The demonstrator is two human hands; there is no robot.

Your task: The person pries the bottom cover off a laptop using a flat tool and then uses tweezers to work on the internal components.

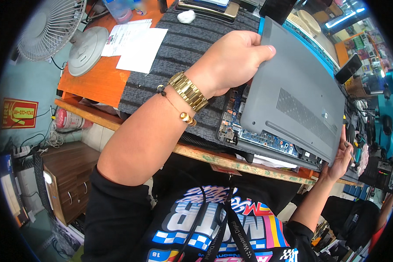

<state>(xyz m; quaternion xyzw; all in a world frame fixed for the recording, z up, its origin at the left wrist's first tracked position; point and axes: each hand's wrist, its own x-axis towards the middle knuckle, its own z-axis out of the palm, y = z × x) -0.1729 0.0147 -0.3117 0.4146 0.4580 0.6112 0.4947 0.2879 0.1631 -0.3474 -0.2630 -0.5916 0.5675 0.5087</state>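
Observation:
A grey laptop bottom cover (pixel 288 83) with a vent grille sits tilted over an opened laptop (pixel 266 139). Blue circuit board shows along the cover's near and left edges. My left hand (pixel 236 61), with a gold watch (pixel 187 91) on its wrist, pinches the cover's left edge, thumb on top and fingers beneath. At the near right corner, my right hand (pixel 339 161) is closed around the edge of the cover and laptop. A slim dark object sticks out by its fingers, too small to name. Most of the laptop's inside is hidden under the cover.
The laptop lies on a grey striped mat (pixel 161 83) on an orange workbench (pixel 89 87). White papers (pixel 139 50) and a fan (pixel 85 50) stand left. Stacked devices (pixel 212 9) lie at the back, and a phone (pixel 348 69) leans at the right.

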